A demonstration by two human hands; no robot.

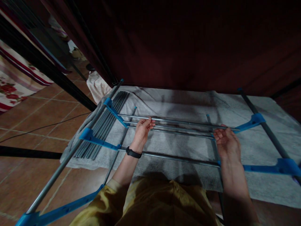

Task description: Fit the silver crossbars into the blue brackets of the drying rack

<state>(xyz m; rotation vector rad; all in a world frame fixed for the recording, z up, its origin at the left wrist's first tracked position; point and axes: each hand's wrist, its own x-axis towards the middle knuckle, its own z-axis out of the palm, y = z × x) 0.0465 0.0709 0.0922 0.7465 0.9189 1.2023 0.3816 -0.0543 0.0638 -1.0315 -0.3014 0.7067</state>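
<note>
A partly assembled rack of grey metal tubes and blue plastic brackets spans the view. My left hand (140,133), wearing a black wristband, pinches a thin metal rod (178,121) left of its middle. Close to the rod's right end my right hand (227,146) is turned palm up, its fingers curled at the rod. The rod's left end is at a blue bracket (114,112); its right end meets another blue bracket (249,124). Further rods run below it, one being the front rod (176,157), which passes under my left wrist.
Several loose grey tubes (103,128) lie side by side on the grey blanket (164,100). Long uprights stand at the left (56,174) and right (272,138). A dark red curtain (188,47) hangs behind. Black frame bars and a cable (47,126) cross the tiled floor's side.
</note>
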